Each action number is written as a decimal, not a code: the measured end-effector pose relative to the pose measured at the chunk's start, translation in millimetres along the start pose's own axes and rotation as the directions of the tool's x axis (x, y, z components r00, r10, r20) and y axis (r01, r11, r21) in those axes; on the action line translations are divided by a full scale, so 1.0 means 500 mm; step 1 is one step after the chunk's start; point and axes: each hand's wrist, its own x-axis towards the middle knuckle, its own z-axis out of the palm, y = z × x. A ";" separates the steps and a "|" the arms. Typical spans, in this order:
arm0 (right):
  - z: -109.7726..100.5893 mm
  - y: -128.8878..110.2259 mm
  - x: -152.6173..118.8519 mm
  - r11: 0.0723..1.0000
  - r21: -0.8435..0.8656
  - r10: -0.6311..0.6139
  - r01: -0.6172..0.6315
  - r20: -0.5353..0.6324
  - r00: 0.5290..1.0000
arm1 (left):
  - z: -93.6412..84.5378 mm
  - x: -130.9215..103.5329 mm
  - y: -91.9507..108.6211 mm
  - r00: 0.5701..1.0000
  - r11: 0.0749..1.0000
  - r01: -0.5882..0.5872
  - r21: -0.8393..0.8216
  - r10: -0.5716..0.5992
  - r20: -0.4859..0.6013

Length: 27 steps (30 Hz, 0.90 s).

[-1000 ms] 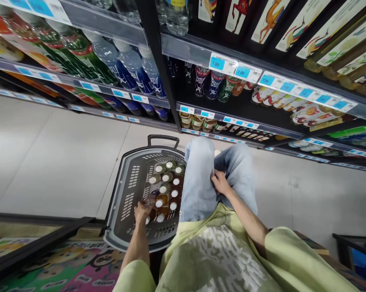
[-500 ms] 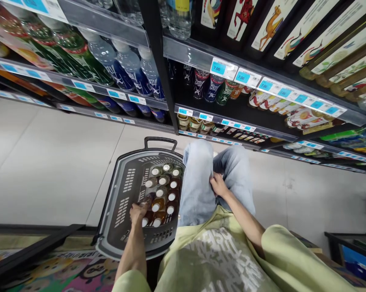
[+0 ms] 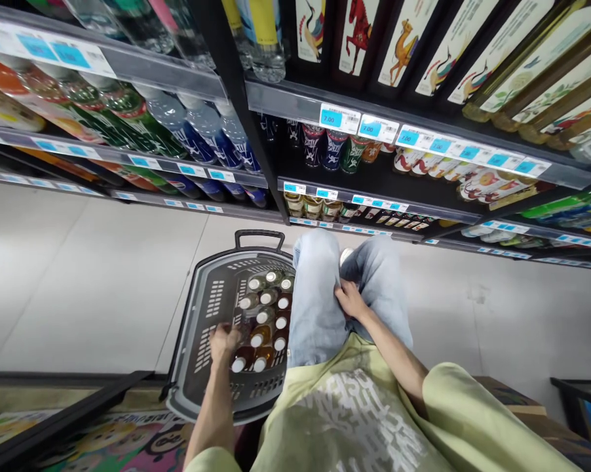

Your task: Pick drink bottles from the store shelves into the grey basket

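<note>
A grey and black shopping basket [image 3: 209,262] stands on the floor at my left. Several white-capped bottles [image 3: 262,317] are grouped upright in its right half, some with amber or dark contents. Inside the basket, my left hand [image 3: 225,341] is closed around the top of a dark bottle [image 3: 244,330], partly hidden and blurred, left of the others. My right hand [image 3: 349,298] rests between my knees, its fingers curled against the jeans [image 3: 315,301]; whatever they may hold is hidden.
Shelves of drinks with price tags [image 3: 339,118] run across the front. A black rail [image 3: 69,419] and a colourful printed surface [image 3: 128,442] lie at lower left. A dark-framed stand [image 3: 573,400] is at lower right.
My left hand stays at the dark bottle, which shows less clearly now. The view has shifted slightly, so the basket and shelves sit differently in the picture. My right hand keeps its place between the knees.
</note>
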 end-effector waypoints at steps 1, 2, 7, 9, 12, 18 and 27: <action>-0.001 -0.001 -0.001 1.000 0.001 0.000 0.000 0.004 1.000 | -0.009 0.006 0.006 0.999 0.999 0.024 -0.028 -0.025 -0.047; -0.002 -0.003 -0.002 1.000 0.002 0.001 -0.001 0.008 1.000 | -0.020 0.012 0.014 0.995 0.997 0.042 -0.057 -0.047 -0.085; -0.007 -0.007 -0.005 0.999 -0.034 0.037 -0.036 0.045 0.998 | -0.102 0.045 0.099 0.985 0.982 -0.063 -0.177 0.032 -0.171; -0.010 -0.010 -0.006 0.997 -0.059 0.058 -0.054 0.066 0.996 | -0.144 0.059 0.158 0.969 0.963 -0.167 -0.213 0.121 -0.214; -0.015 -0.018 -0.007 0.992 -0.100 0.089 -0.080 0.086 0.992 | -0.208 0.082 0.269 0.928 0.927 -0.312 -0.209 0.250 -0.276; -0.027 -0.036 -0.009 0.983 -0.154 0.120 -0.102 0.116 0.986 | -0.316 0.128 0.547 0.749 0.775 -0.626 -0.084 0.569 -0.338; -0.057 -0.061 -0.007 0.971 -0.182 0.177 -0.153 0.125 0.976 | -0.391 0.219 0.973 0.493 0.536 -0.795 0.283 0.843 -0.213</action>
